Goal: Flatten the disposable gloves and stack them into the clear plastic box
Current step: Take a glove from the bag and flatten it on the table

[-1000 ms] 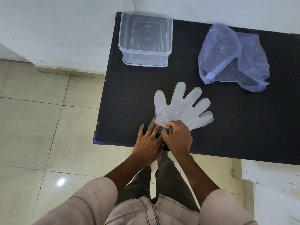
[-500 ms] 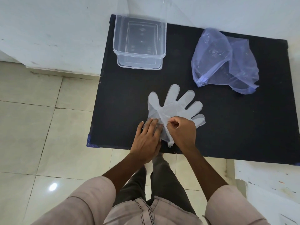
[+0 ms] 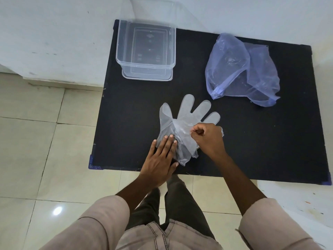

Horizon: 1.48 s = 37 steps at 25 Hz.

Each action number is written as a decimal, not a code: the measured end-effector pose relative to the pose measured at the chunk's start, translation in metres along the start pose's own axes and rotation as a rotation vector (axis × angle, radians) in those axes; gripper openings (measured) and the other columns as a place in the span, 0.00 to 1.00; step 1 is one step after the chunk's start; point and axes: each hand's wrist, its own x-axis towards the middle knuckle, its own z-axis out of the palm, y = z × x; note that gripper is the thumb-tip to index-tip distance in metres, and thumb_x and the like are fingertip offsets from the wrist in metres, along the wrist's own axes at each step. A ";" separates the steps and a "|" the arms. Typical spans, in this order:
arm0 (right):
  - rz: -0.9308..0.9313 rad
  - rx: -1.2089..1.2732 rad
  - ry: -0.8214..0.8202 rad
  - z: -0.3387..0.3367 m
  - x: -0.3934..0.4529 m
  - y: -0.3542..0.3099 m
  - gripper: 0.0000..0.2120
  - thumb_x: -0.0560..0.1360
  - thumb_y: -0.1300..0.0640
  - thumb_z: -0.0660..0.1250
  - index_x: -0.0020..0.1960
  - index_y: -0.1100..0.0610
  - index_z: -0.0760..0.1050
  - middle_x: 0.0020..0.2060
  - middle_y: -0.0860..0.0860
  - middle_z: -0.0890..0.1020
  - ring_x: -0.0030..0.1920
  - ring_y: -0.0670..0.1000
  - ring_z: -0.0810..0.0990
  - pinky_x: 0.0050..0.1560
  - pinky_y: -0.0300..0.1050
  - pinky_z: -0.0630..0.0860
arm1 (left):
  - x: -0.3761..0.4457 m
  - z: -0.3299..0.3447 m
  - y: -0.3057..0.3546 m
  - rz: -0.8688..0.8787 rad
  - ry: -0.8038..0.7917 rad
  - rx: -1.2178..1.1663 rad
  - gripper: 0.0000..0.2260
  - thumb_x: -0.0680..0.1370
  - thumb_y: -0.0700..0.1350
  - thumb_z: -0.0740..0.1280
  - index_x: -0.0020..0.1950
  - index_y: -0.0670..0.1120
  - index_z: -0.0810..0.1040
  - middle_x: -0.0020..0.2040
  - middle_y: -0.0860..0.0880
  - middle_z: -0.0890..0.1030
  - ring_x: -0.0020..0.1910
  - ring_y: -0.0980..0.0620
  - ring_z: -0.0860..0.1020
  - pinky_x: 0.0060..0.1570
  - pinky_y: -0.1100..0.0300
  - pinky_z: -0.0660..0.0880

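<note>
A clear disposable glove [image 3: 187,114] lies on the black table [image 3: 252,141], fingers spread and pointing away from me. My left hand [image 3: 160,159] rests flat with fingers together on the glove's cuff side, fingertips under or on the film. My right hand [image 3: 207,137] pinches a lifted fold of the glove's top layer near the palm. The clear plastic box [image 3: 146,51] stands at the table's far left corner and looks empty.
A crumpled bluish plastic bag [image 3: 241,73] lies at the far right of the table. White walls border the table behind and to the left. Beige floor tiles [image 3: 45,141] lie to the left, below the table's near edge.
My right hand has moved up and to the right, pulling a fold of the glove's film with it. My left hand has flattened onto the cuff area.
</note>
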 end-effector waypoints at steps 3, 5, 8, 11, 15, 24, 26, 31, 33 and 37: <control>0.002 -0.058 -0.053 -0.033 0.019 0.003 0.04 0.71 0.62 0.72 0.44 0.58 0.85 0.39 0.51 0.86 0.36 0.44 0.81 0.45 0.40 0.79 | -0.001 0.001 -0.003 0.005 -0.025 0.009 0.31 0.82 0.62 0.46 0.80 0.46 0.47 0.80 0.44 0.52 0.79 0.44 0.50 0.75 0.42 0.48; 0.003 -0.144 -0.088 -0.069 0.044 0.005 0.05 0.71 0.63 0.71 0.44 0.58 0.85 0.40 0.52 0.86 0.39 0.49 0.82 0.48 0.41 0.77 | -0.001 0.001 -0.004 0.005 -0.037 0.014 0.32 0.82 0.62 0.47 0.80 0.46 0.48 0.80 0.44 0.53 0.79 0.44 0.49 0.75 0.42 0.48; 0.048 -0.234 -0.077 -0.130 0.087 0.002 0.06 0.72 0.64 0.71 0.47 0.60 0.84 0.43 0.58 0.85 0.44 0.55 0.83 0.49 0.44 0.78 | -0.001 -0.002 -0.003 -0.001 -0.058 0.015 0.32 0.82 0.62 0.47 0.80 0.46 0.49 0.80 0.44 0.54 0.79 0.44 0.51 0.75 0.41 0.48; -0.044 -0.356 0.014 -0.180 0.116 -0.007 0.07 0.71 0.66 0.69 0.46 0.61 0.84 0.43 0.58 0.86 0.44 0.54 0.83 0.45 0.33 0.74 | 0.000 -0.007 0.000 -0.005 -0.079 0.027 0.32 0.81 0.63 0.46 0.79 0.45 0.49 0.80 0.44 0.53 0.79 0.44 0.50 0.75 0.41 0.48; -0.129 -0.396 0.016 -0.212 0.119 -0.027 0.07 0.70 0.66 0.70 0.45 0.60 0.84 0.37 0.54 0.83 0.39 0.50 0.80 0.41 0.29 0.70 | 0.000 -0.014 0.000 -0.024 -0.098 0.044 0.32 0.81 0.63 0.43 0.79 0.47 0.44 0.80 0.47 0.46 0.79 0.45 0.45 0.75 0.42 0.42; -0.227 -0.415 0.077 -0.211 0.074 -0.059 0.08 0.69 0.65 0.68 0.40 0.55 0.83 0.30 0.51 0.80 0.31 0.46 0.77 0.36 0.25 0.67 | 0.017 -0.062 0.020 -0.092 0.186 -0.231 0.26 0.79 0.61 0.56 0.73 0.50 0.65 0.75 0.45 0.67 0.73 0.43 0.66 0.74 0.43 0.54; -0.234 -0.431 0.077 -0.208 0.065 -0.063 0.08 0.69 0.65 0.68 0.40 0.54 0.83 0.31 0.49 0.80 0.31 0.43 0.76 0.37 0.26 0.67 | 0.025 -0.068 0.026 -0.055 0.217 -0.227 0.25 0.77 0.62 0.57 0.72 0.53 0.66 0.74 0.47 0.68 0.72 0.44 0.66 0.73 0.43 0.56; -0.194 -0.492 0.151 -0.230 0.069 -0.073 0.09 0.69 0.66 0.65 0.41 0.58 0.84 0.34 0.55 0.83 0.34 0.52 0.80 0.40 0.30 0.68 | 0.024 -0.049 0.020 -0.037 -0.013 -0.057 0.28 0.79 0.61 0.55 0.77 0.52 0.56 0.78 0.46 0.59 0.76 0.43 0.57 0.75 0.43 0.53; -0.152 -0.507 0.209 -0.240 0.075 -0.075 0.10 0.69 0.66 0.65 0.43 0.59 0.84 0.37 0.58 0.85 0.39 0.55 0.81 0.39 0.26 0.66 | 0.022 -0.043 0.017 -0.026 -0.019 -0.023 0.29 0.79 0.61 0.55 0.77 0.51 0.57 0.78 0.47 0.59 0.76 0.44 0.58 0.75 0.44 0.54; -0.162 -0.520 0.258 -0.248 0.074 -0.084 0.11 0.69 0.65 0.64 0.44 0.58 0.85 0.39 0.58 0.85 0.40 0.54 0.80 0.37 0.26 0.65 | 0.025 -0.050 0.016 -0.035 -0.064 -0.028 0.29 0.78 0.61 0.57 0.76 0.52 0.57 0.78 0.47 0.59 0.76 0.44 0.58 0.75 0.44 0.55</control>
